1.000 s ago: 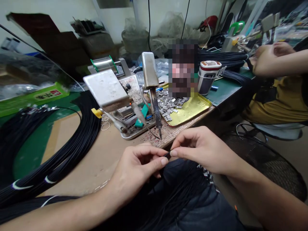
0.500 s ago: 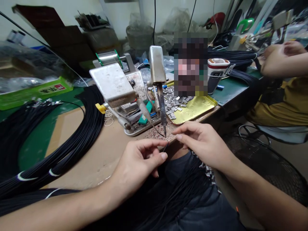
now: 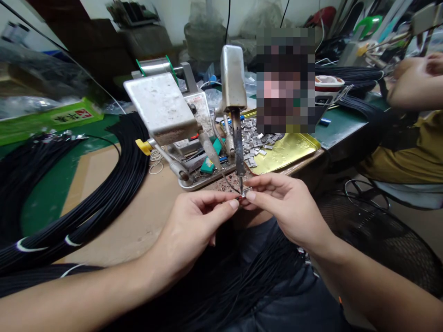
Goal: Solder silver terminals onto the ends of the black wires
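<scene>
Under the tip of a mounted soldering iron (image 3: 238, 147), my two hands meet. My left hand (image 3: 195, 221) pinches the end of a black cable, where a bit of red wire (image 3: 240, 198) shows. Between thumb and fingertips, my right hand (image 3: 289, 198) holds a small metal connector (image 3: 247, 190), like a USB plug, against the wire end. The iron's tip is at the connector; whether it touches cannot be made out. A thin solder feed tube (image 3: 229, 183) curves to the same spot. Many black cables (image 3: 238, 286) lie across my lap.
A gold tray (image 3: 299, 150) holds loose metal connectors (image 3: 258, 144). Behind the iron's metal stand (image 3: 161, 103) is a solder spool (image 3: 155, 68). Coiled black cables (image 3: 128, 170) lie at left. A fan (image 3: 377, 235) stands low at right. Another person's hand (image 3: 408, 80) is at far right.
My left hand's thumb and fingers have closed on the cable end. My hands have come together under the iron tip, with the connector now visible against the wire. The view has shifted slightly.
</scene>
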Tool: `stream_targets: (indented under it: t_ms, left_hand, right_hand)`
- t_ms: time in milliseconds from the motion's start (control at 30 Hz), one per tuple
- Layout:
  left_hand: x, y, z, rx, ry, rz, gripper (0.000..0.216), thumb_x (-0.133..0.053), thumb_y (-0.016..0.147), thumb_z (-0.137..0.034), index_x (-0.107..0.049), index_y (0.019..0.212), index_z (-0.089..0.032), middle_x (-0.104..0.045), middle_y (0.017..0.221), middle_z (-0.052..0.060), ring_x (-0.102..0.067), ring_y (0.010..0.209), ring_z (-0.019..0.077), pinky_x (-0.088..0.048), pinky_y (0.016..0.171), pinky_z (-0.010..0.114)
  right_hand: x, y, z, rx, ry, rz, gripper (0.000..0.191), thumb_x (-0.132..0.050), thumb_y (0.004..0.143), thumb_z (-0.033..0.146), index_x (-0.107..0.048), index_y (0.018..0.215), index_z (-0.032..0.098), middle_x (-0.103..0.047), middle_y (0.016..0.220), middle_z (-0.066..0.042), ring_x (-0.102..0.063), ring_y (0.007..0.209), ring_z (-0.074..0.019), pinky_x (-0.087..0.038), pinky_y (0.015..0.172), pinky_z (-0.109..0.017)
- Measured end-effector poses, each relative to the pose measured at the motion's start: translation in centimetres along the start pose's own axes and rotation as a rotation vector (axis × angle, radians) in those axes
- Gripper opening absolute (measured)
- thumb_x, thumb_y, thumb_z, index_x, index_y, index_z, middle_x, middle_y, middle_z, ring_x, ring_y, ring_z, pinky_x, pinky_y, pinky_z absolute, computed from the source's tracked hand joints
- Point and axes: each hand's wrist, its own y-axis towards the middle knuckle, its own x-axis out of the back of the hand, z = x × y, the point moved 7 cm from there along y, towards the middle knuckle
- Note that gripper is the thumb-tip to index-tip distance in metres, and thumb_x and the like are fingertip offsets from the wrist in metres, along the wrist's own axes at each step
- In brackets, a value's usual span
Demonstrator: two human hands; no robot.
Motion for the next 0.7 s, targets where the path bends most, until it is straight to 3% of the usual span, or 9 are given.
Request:
stream_targets:
  t_ms: [233, 700]
  left_hand:
    - [0.09, -0.15, -0.08, -0.003, -0.021, -0.024, 0.022, -0.077, 0.076, -0.035, -0.08, 0.089, -0.018, -0.074, 0.072, 0.003, -0.041, 0.043, 0.004, -0.029, 0.033, 0.011]
    - [0.15, -0.25, -0.57, -0.012, -0.034, -0.016, 0.023, -0.075, 0.077, -0.034, -0.08, 0.09, -0.016, -0.076, 0.075, 0.005, -0.041, 0.043, 0.0048, -0.029, 0.033, 0.012]
  right_hand:
    - [-0.26, -0.12, -0.21, 0.011, 0.058, -0.031, 0.023, -0.084, 0.07, 0.018, -0.068, 0.086, 0.014, -0.074, 0.073, -0.002, -0.073, 0.065, -0.0154, -0.062, 0.067, -0.026]
    - [-0.44, -0.07, 0.15, 0.033, 0.043, -0.045, 0.02, -0.082, 0.074, 0.023, -0.071, 0.088, 0.015, -0.078, 0.076, -0.005, -0.075, 0.069, -0.0175, -0.062, 0.072, -0.029]
